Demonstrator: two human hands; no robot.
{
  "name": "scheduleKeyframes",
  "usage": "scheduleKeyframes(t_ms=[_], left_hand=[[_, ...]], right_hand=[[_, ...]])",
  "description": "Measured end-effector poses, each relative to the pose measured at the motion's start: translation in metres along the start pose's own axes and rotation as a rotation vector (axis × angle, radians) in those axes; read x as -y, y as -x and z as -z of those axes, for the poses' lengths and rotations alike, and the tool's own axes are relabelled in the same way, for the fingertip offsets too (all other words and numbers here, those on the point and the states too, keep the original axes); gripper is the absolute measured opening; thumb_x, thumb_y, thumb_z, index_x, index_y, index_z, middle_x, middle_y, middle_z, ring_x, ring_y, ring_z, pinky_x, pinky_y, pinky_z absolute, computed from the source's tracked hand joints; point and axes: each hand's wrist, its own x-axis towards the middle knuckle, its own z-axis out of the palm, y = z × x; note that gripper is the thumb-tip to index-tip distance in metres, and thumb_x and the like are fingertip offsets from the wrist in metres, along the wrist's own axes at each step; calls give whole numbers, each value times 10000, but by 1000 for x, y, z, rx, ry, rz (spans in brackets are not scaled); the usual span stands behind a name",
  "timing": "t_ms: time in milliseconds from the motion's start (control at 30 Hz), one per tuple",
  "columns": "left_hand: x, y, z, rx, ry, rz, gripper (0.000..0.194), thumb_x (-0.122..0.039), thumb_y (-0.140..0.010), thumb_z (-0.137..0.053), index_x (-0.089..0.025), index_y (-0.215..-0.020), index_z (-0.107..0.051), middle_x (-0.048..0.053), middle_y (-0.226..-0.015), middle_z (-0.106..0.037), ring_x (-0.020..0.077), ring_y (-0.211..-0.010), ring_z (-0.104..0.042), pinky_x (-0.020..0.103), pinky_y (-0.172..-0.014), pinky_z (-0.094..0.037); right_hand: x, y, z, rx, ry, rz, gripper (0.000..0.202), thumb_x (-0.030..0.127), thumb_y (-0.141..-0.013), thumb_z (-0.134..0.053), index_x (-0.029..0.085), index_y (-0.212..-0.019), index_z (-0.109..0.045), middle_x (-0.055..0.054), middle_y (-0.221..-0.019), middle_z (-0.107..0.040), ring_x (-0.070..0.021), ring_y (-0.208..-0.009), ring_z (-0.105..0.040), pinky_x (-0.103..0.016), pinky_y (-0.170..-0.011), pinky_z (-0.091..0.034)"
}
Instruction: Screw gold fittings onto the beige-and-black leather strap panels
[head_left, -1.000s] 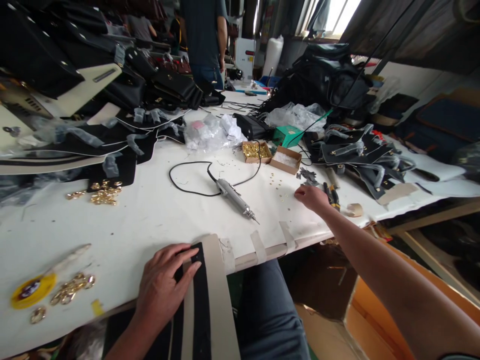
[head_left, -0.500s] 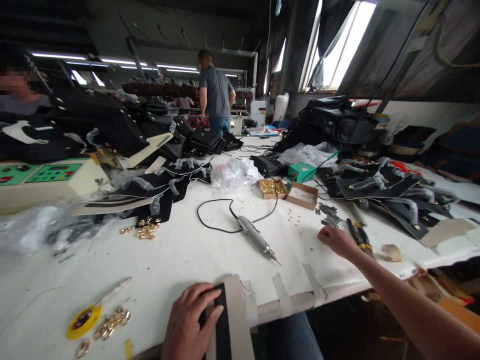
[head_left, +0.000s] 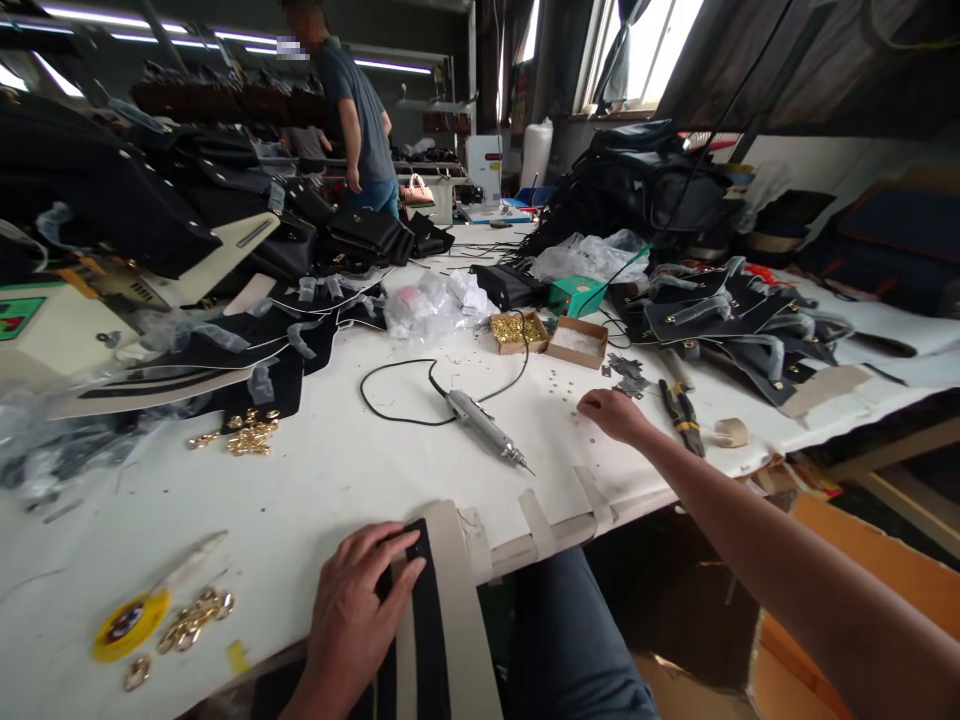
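My left hand [head_left: 364, 590] lies with fingers stretched over a beige panel with black strips [head_left: 457, 610], which extends past the table's front edge toward my lap. Its fingertips and thumb touch the black strip near the panel's far end. My right hand [head_left: 613, 414] is low over the table, fingers pinched together beside a few tiny gold pieces [head_left: 553, 374]; whatever is between the fingertips is hidden. A grey electric screwdriver [head_left: 484, 425] with a black cord lies between my hands. Black-and-yellow pliers [head_left: 681, 415] rest to the right of my right hand.
Behind my hands stand a small box of gold fasteners [head_left: 519, 332] and another shallow cardboard box [head_left: 577, 342]. Gold hardware [head_left: 253, 432] and a yellow tape roll [head_left: 131, 625] lie at left. Black bag pieces [head_left: 720, 310] are piled at right. A person [head_left: 356, 110] stands in the background.
The camera view has shifted. My right hand has moved left over the table, closer to the tiny gold pieces. My left hand stays on the panel. The background person has moved left.
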Motion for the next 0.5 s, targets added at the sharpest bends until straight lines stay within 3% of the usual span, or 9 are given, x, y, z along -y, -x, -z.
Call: scheduleKeyframes(t_ms=[500], left_hand=[[-2, 0, 1, 35, 8, 30, 251, -440, -971, -652, -309, -1150, -770, 50, -1206, -756, 285, -1122, -683, 455, -946, -525]], right_hand=[[16, -9, -7, 16, 156, -75, 226, 387, -895, -639, 249, -971, -801, -44, -972, -792, -193, -815, -667, -260, -614, -349]])
